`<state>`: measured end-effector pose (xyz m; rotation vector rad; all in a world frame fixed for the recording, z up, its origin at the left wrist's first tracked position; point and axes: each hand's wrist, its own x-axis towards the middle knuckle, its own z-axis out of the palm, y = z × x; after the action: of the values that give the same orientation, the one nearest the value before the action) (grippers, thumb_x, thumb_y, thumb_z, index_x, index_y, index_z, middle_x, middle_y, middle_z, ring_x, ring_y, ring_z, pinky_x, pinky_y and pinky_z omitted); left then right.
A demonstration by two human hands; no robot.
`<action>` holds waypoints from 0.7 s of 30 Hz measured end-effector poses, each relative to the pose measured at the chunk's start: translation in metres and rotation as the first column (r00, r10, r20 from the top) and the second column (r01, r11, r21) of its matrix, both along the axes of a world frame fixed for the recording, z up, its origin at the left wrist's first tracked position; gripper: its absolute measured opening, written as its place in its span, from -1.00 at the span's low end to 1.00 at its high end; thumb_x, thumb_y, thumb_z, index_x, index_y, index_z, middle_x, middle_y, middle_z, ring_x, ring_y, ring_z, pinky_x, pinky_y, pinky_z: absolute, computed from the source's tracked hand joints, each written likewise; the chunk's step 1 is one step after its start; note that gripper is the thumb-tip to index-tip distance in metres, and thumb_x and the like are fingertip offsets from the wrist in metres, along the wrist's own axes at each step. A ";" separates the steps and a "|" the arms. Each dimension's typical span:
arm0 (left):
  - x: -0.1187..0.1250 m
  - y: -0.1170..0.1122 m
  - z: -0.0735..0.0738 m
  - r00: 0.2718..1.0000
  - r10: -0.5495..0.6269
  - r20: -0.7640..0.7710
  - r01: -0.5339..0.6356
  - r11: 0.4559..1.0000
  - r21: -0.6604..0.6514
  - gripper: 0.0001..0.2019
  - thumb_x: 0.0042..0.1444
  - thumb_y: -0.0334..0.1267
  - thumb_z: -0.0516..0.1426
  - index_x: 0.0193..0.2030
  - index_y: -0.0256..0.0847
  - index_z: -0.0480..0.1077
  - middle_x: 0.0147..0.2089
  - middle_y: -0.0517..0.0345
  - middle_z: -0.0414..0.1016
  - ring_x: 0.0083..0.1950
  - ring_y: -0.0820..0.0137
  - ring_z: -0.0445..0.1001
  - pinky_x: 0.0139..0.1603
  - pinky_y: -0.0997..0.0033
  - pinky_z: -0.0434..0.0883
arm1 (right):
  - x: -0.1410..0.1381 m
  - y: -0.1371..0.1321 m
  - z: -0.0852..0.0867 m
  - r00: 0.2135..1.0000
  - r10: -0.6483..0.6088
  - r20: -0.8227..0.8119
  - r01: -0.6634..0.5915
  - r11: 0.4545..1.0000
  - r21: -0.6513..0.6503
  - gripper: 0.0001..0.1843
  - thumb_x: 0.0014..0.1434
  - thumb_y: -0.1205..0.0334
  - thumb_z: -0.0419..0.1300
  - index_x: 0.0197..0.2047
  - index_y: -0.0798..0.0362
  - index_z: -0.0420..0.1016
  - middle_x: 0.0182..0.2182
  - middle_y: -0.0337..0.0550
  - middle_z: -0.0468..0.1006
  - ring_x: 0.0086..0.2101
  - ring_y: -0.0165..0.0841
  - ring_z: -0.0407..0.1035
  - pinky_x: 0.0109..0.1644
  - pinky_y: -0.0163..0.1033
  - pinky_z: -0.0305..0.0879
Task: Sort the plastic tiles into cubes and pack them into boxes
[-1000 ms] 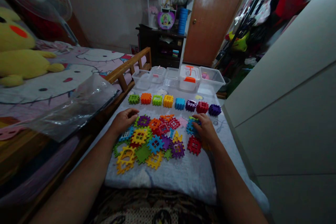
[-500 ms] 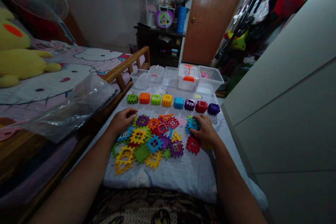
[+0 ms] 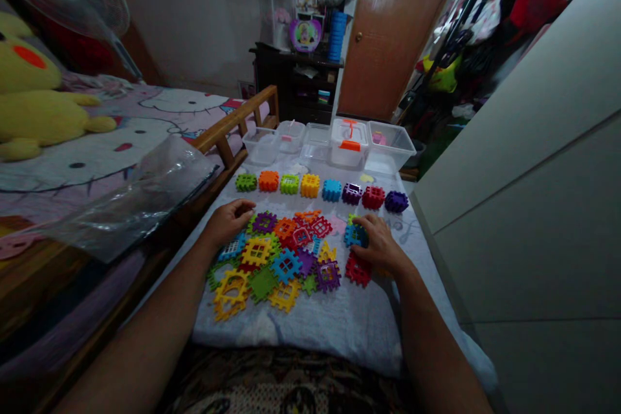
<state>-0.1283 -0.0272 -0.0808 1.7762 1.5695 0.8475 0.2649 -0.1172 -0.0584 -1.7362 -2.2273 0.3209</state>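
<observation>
On the cloth-covered table, my right hand (image 3: 381, 242) bends its thumb and fingers around a blue interlocking tile (image 3: 355, 235). A bit of green shows at that tile's far edge, and my fingers hide its right side. Just nearer to me lies a red tile (image 3: 358, 269), and a yellow piece is mostly covered by my palm. My left hand (image 3: 229, 223) rests beside the loose pile with its fingers partly stretched and holds nothing. The pile mixes several tiles, among them a yellow window tile (image 3: 257, 251), a blue window tile (image 3: 286, 265) and a plain green tile (image 3: 262, 284).
Beyond the pile runs a row of small stacks sorted by colour, from a green stack (image 3: 246, 182) to a dark purple stack (image 3: 396, 201). Clear plastic boxes (image 3: 391, 145) stand behind. A wooden bed rail (image 3: 233, 123) borders the left, a pale cabinet (image 3: 524, 207) the right.
The fingers of my right hand have shifted slightly left over the blue tile. My left hand stays in place, and the pile looks the same.
</observation>
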 end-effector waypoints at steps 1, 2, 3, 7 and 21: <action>0.000 0.000 -0.001 1.000 0.002 -0.001 -0.002 1.000 0.003 -0.54 -0.02 0.09 0.15 -0.12 -0.23 0.50 -0.22 0.06 0.61 -0.18 0.23 0.55 -0.13 0.32 0.44 | 0.000 0.000 0.000 1.000 0.002 0.003 -0.002 1.000 0.001 -0.41 0.02 0.23 0.30 0.15 0.07 0.39 -0.02 0.03 0.39 -0.02 -0.08 0.26 0.10 0.03 0.21; -0.001 0.001 -0.002 1.000 0.002 -0.003 -0.002 1.000 0.006 -0.54 -0.02 0.09 0.15 -0.12 -0.23 0.50 -0.23 0.07 0.60 -0.18 0.23 0.55 -0.13 0.32 0.44 | 0.001 0.001 0.000 1.000 0.004 0.005 -0.004 1.000 0.005 -0.41 0.02 0.24 0.30 0.15 0.06 0.39 -0.02 0.02 0.40 -0.02 -0.08 0.27 0.09 0.03 0.21; -0.001 0.001 -0.002 1.000 0.002 -0.003 -0.002 1.000 0.011 -0.54 -0.02 0.09 0.15 -0.12 -0.22 0.50 -0.23 0.07 0.60 -0.18 0.23 0.55 -0.13 0.32 0.44 | 0.002 0.001 -0.001 1.000 0.005 0.005 -0.005 1.000 0.011 -0.42 0.03 0.24 0.29 0.16 0.05 0.39 -0.02 0.02 0.40 -0.01 -0.07 0.27 0.09 0.03 0.21; -0.002 0.002 -0.005 1.000 -0.003 0.011 0.003 1.000 0.018 -0.55 -0.01 0.07 0.15 -0.12 -0.22 0.50 -0.23 0.07 0.60 -0.17 0.23 0.55 -0.12 0.32 0.43 | 0.003 0.004 -0.002 1.000 -0.005 0.005 0.005 1.000 0.020 -0.42 0.05 0.24 0.30 0.17 0.04 0.40 0.03 0.05 0.42 0.03 -0.06 0.28 0.10 0.02 0.21; 0.000 0.000 -0.001 1.000 0.006 0.017 -0.006 1.000 0.015 -0.55 -0.03 0.08 0.16 -0.13 -0.23 0.50 -0.23 0.06 0.60 -0.18 0.22 0.56 -0.13 0.32 0.44 | 0.002 0.000 -0.001 0.999 0.008 0.047 -0.008 1.000 -0.002 -0.39 0.01 0.28 0.28 0.17 0.09 0.37 0.08 0.08 0.38 0.06 -0.04 0.23 0.13 0.04 0.19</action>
<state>-0.1285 -0.0272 -0.0814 1.7712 1.5624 0.8770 0.2664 -0.1171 -0.0596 -1.7537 -2.2675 0.2876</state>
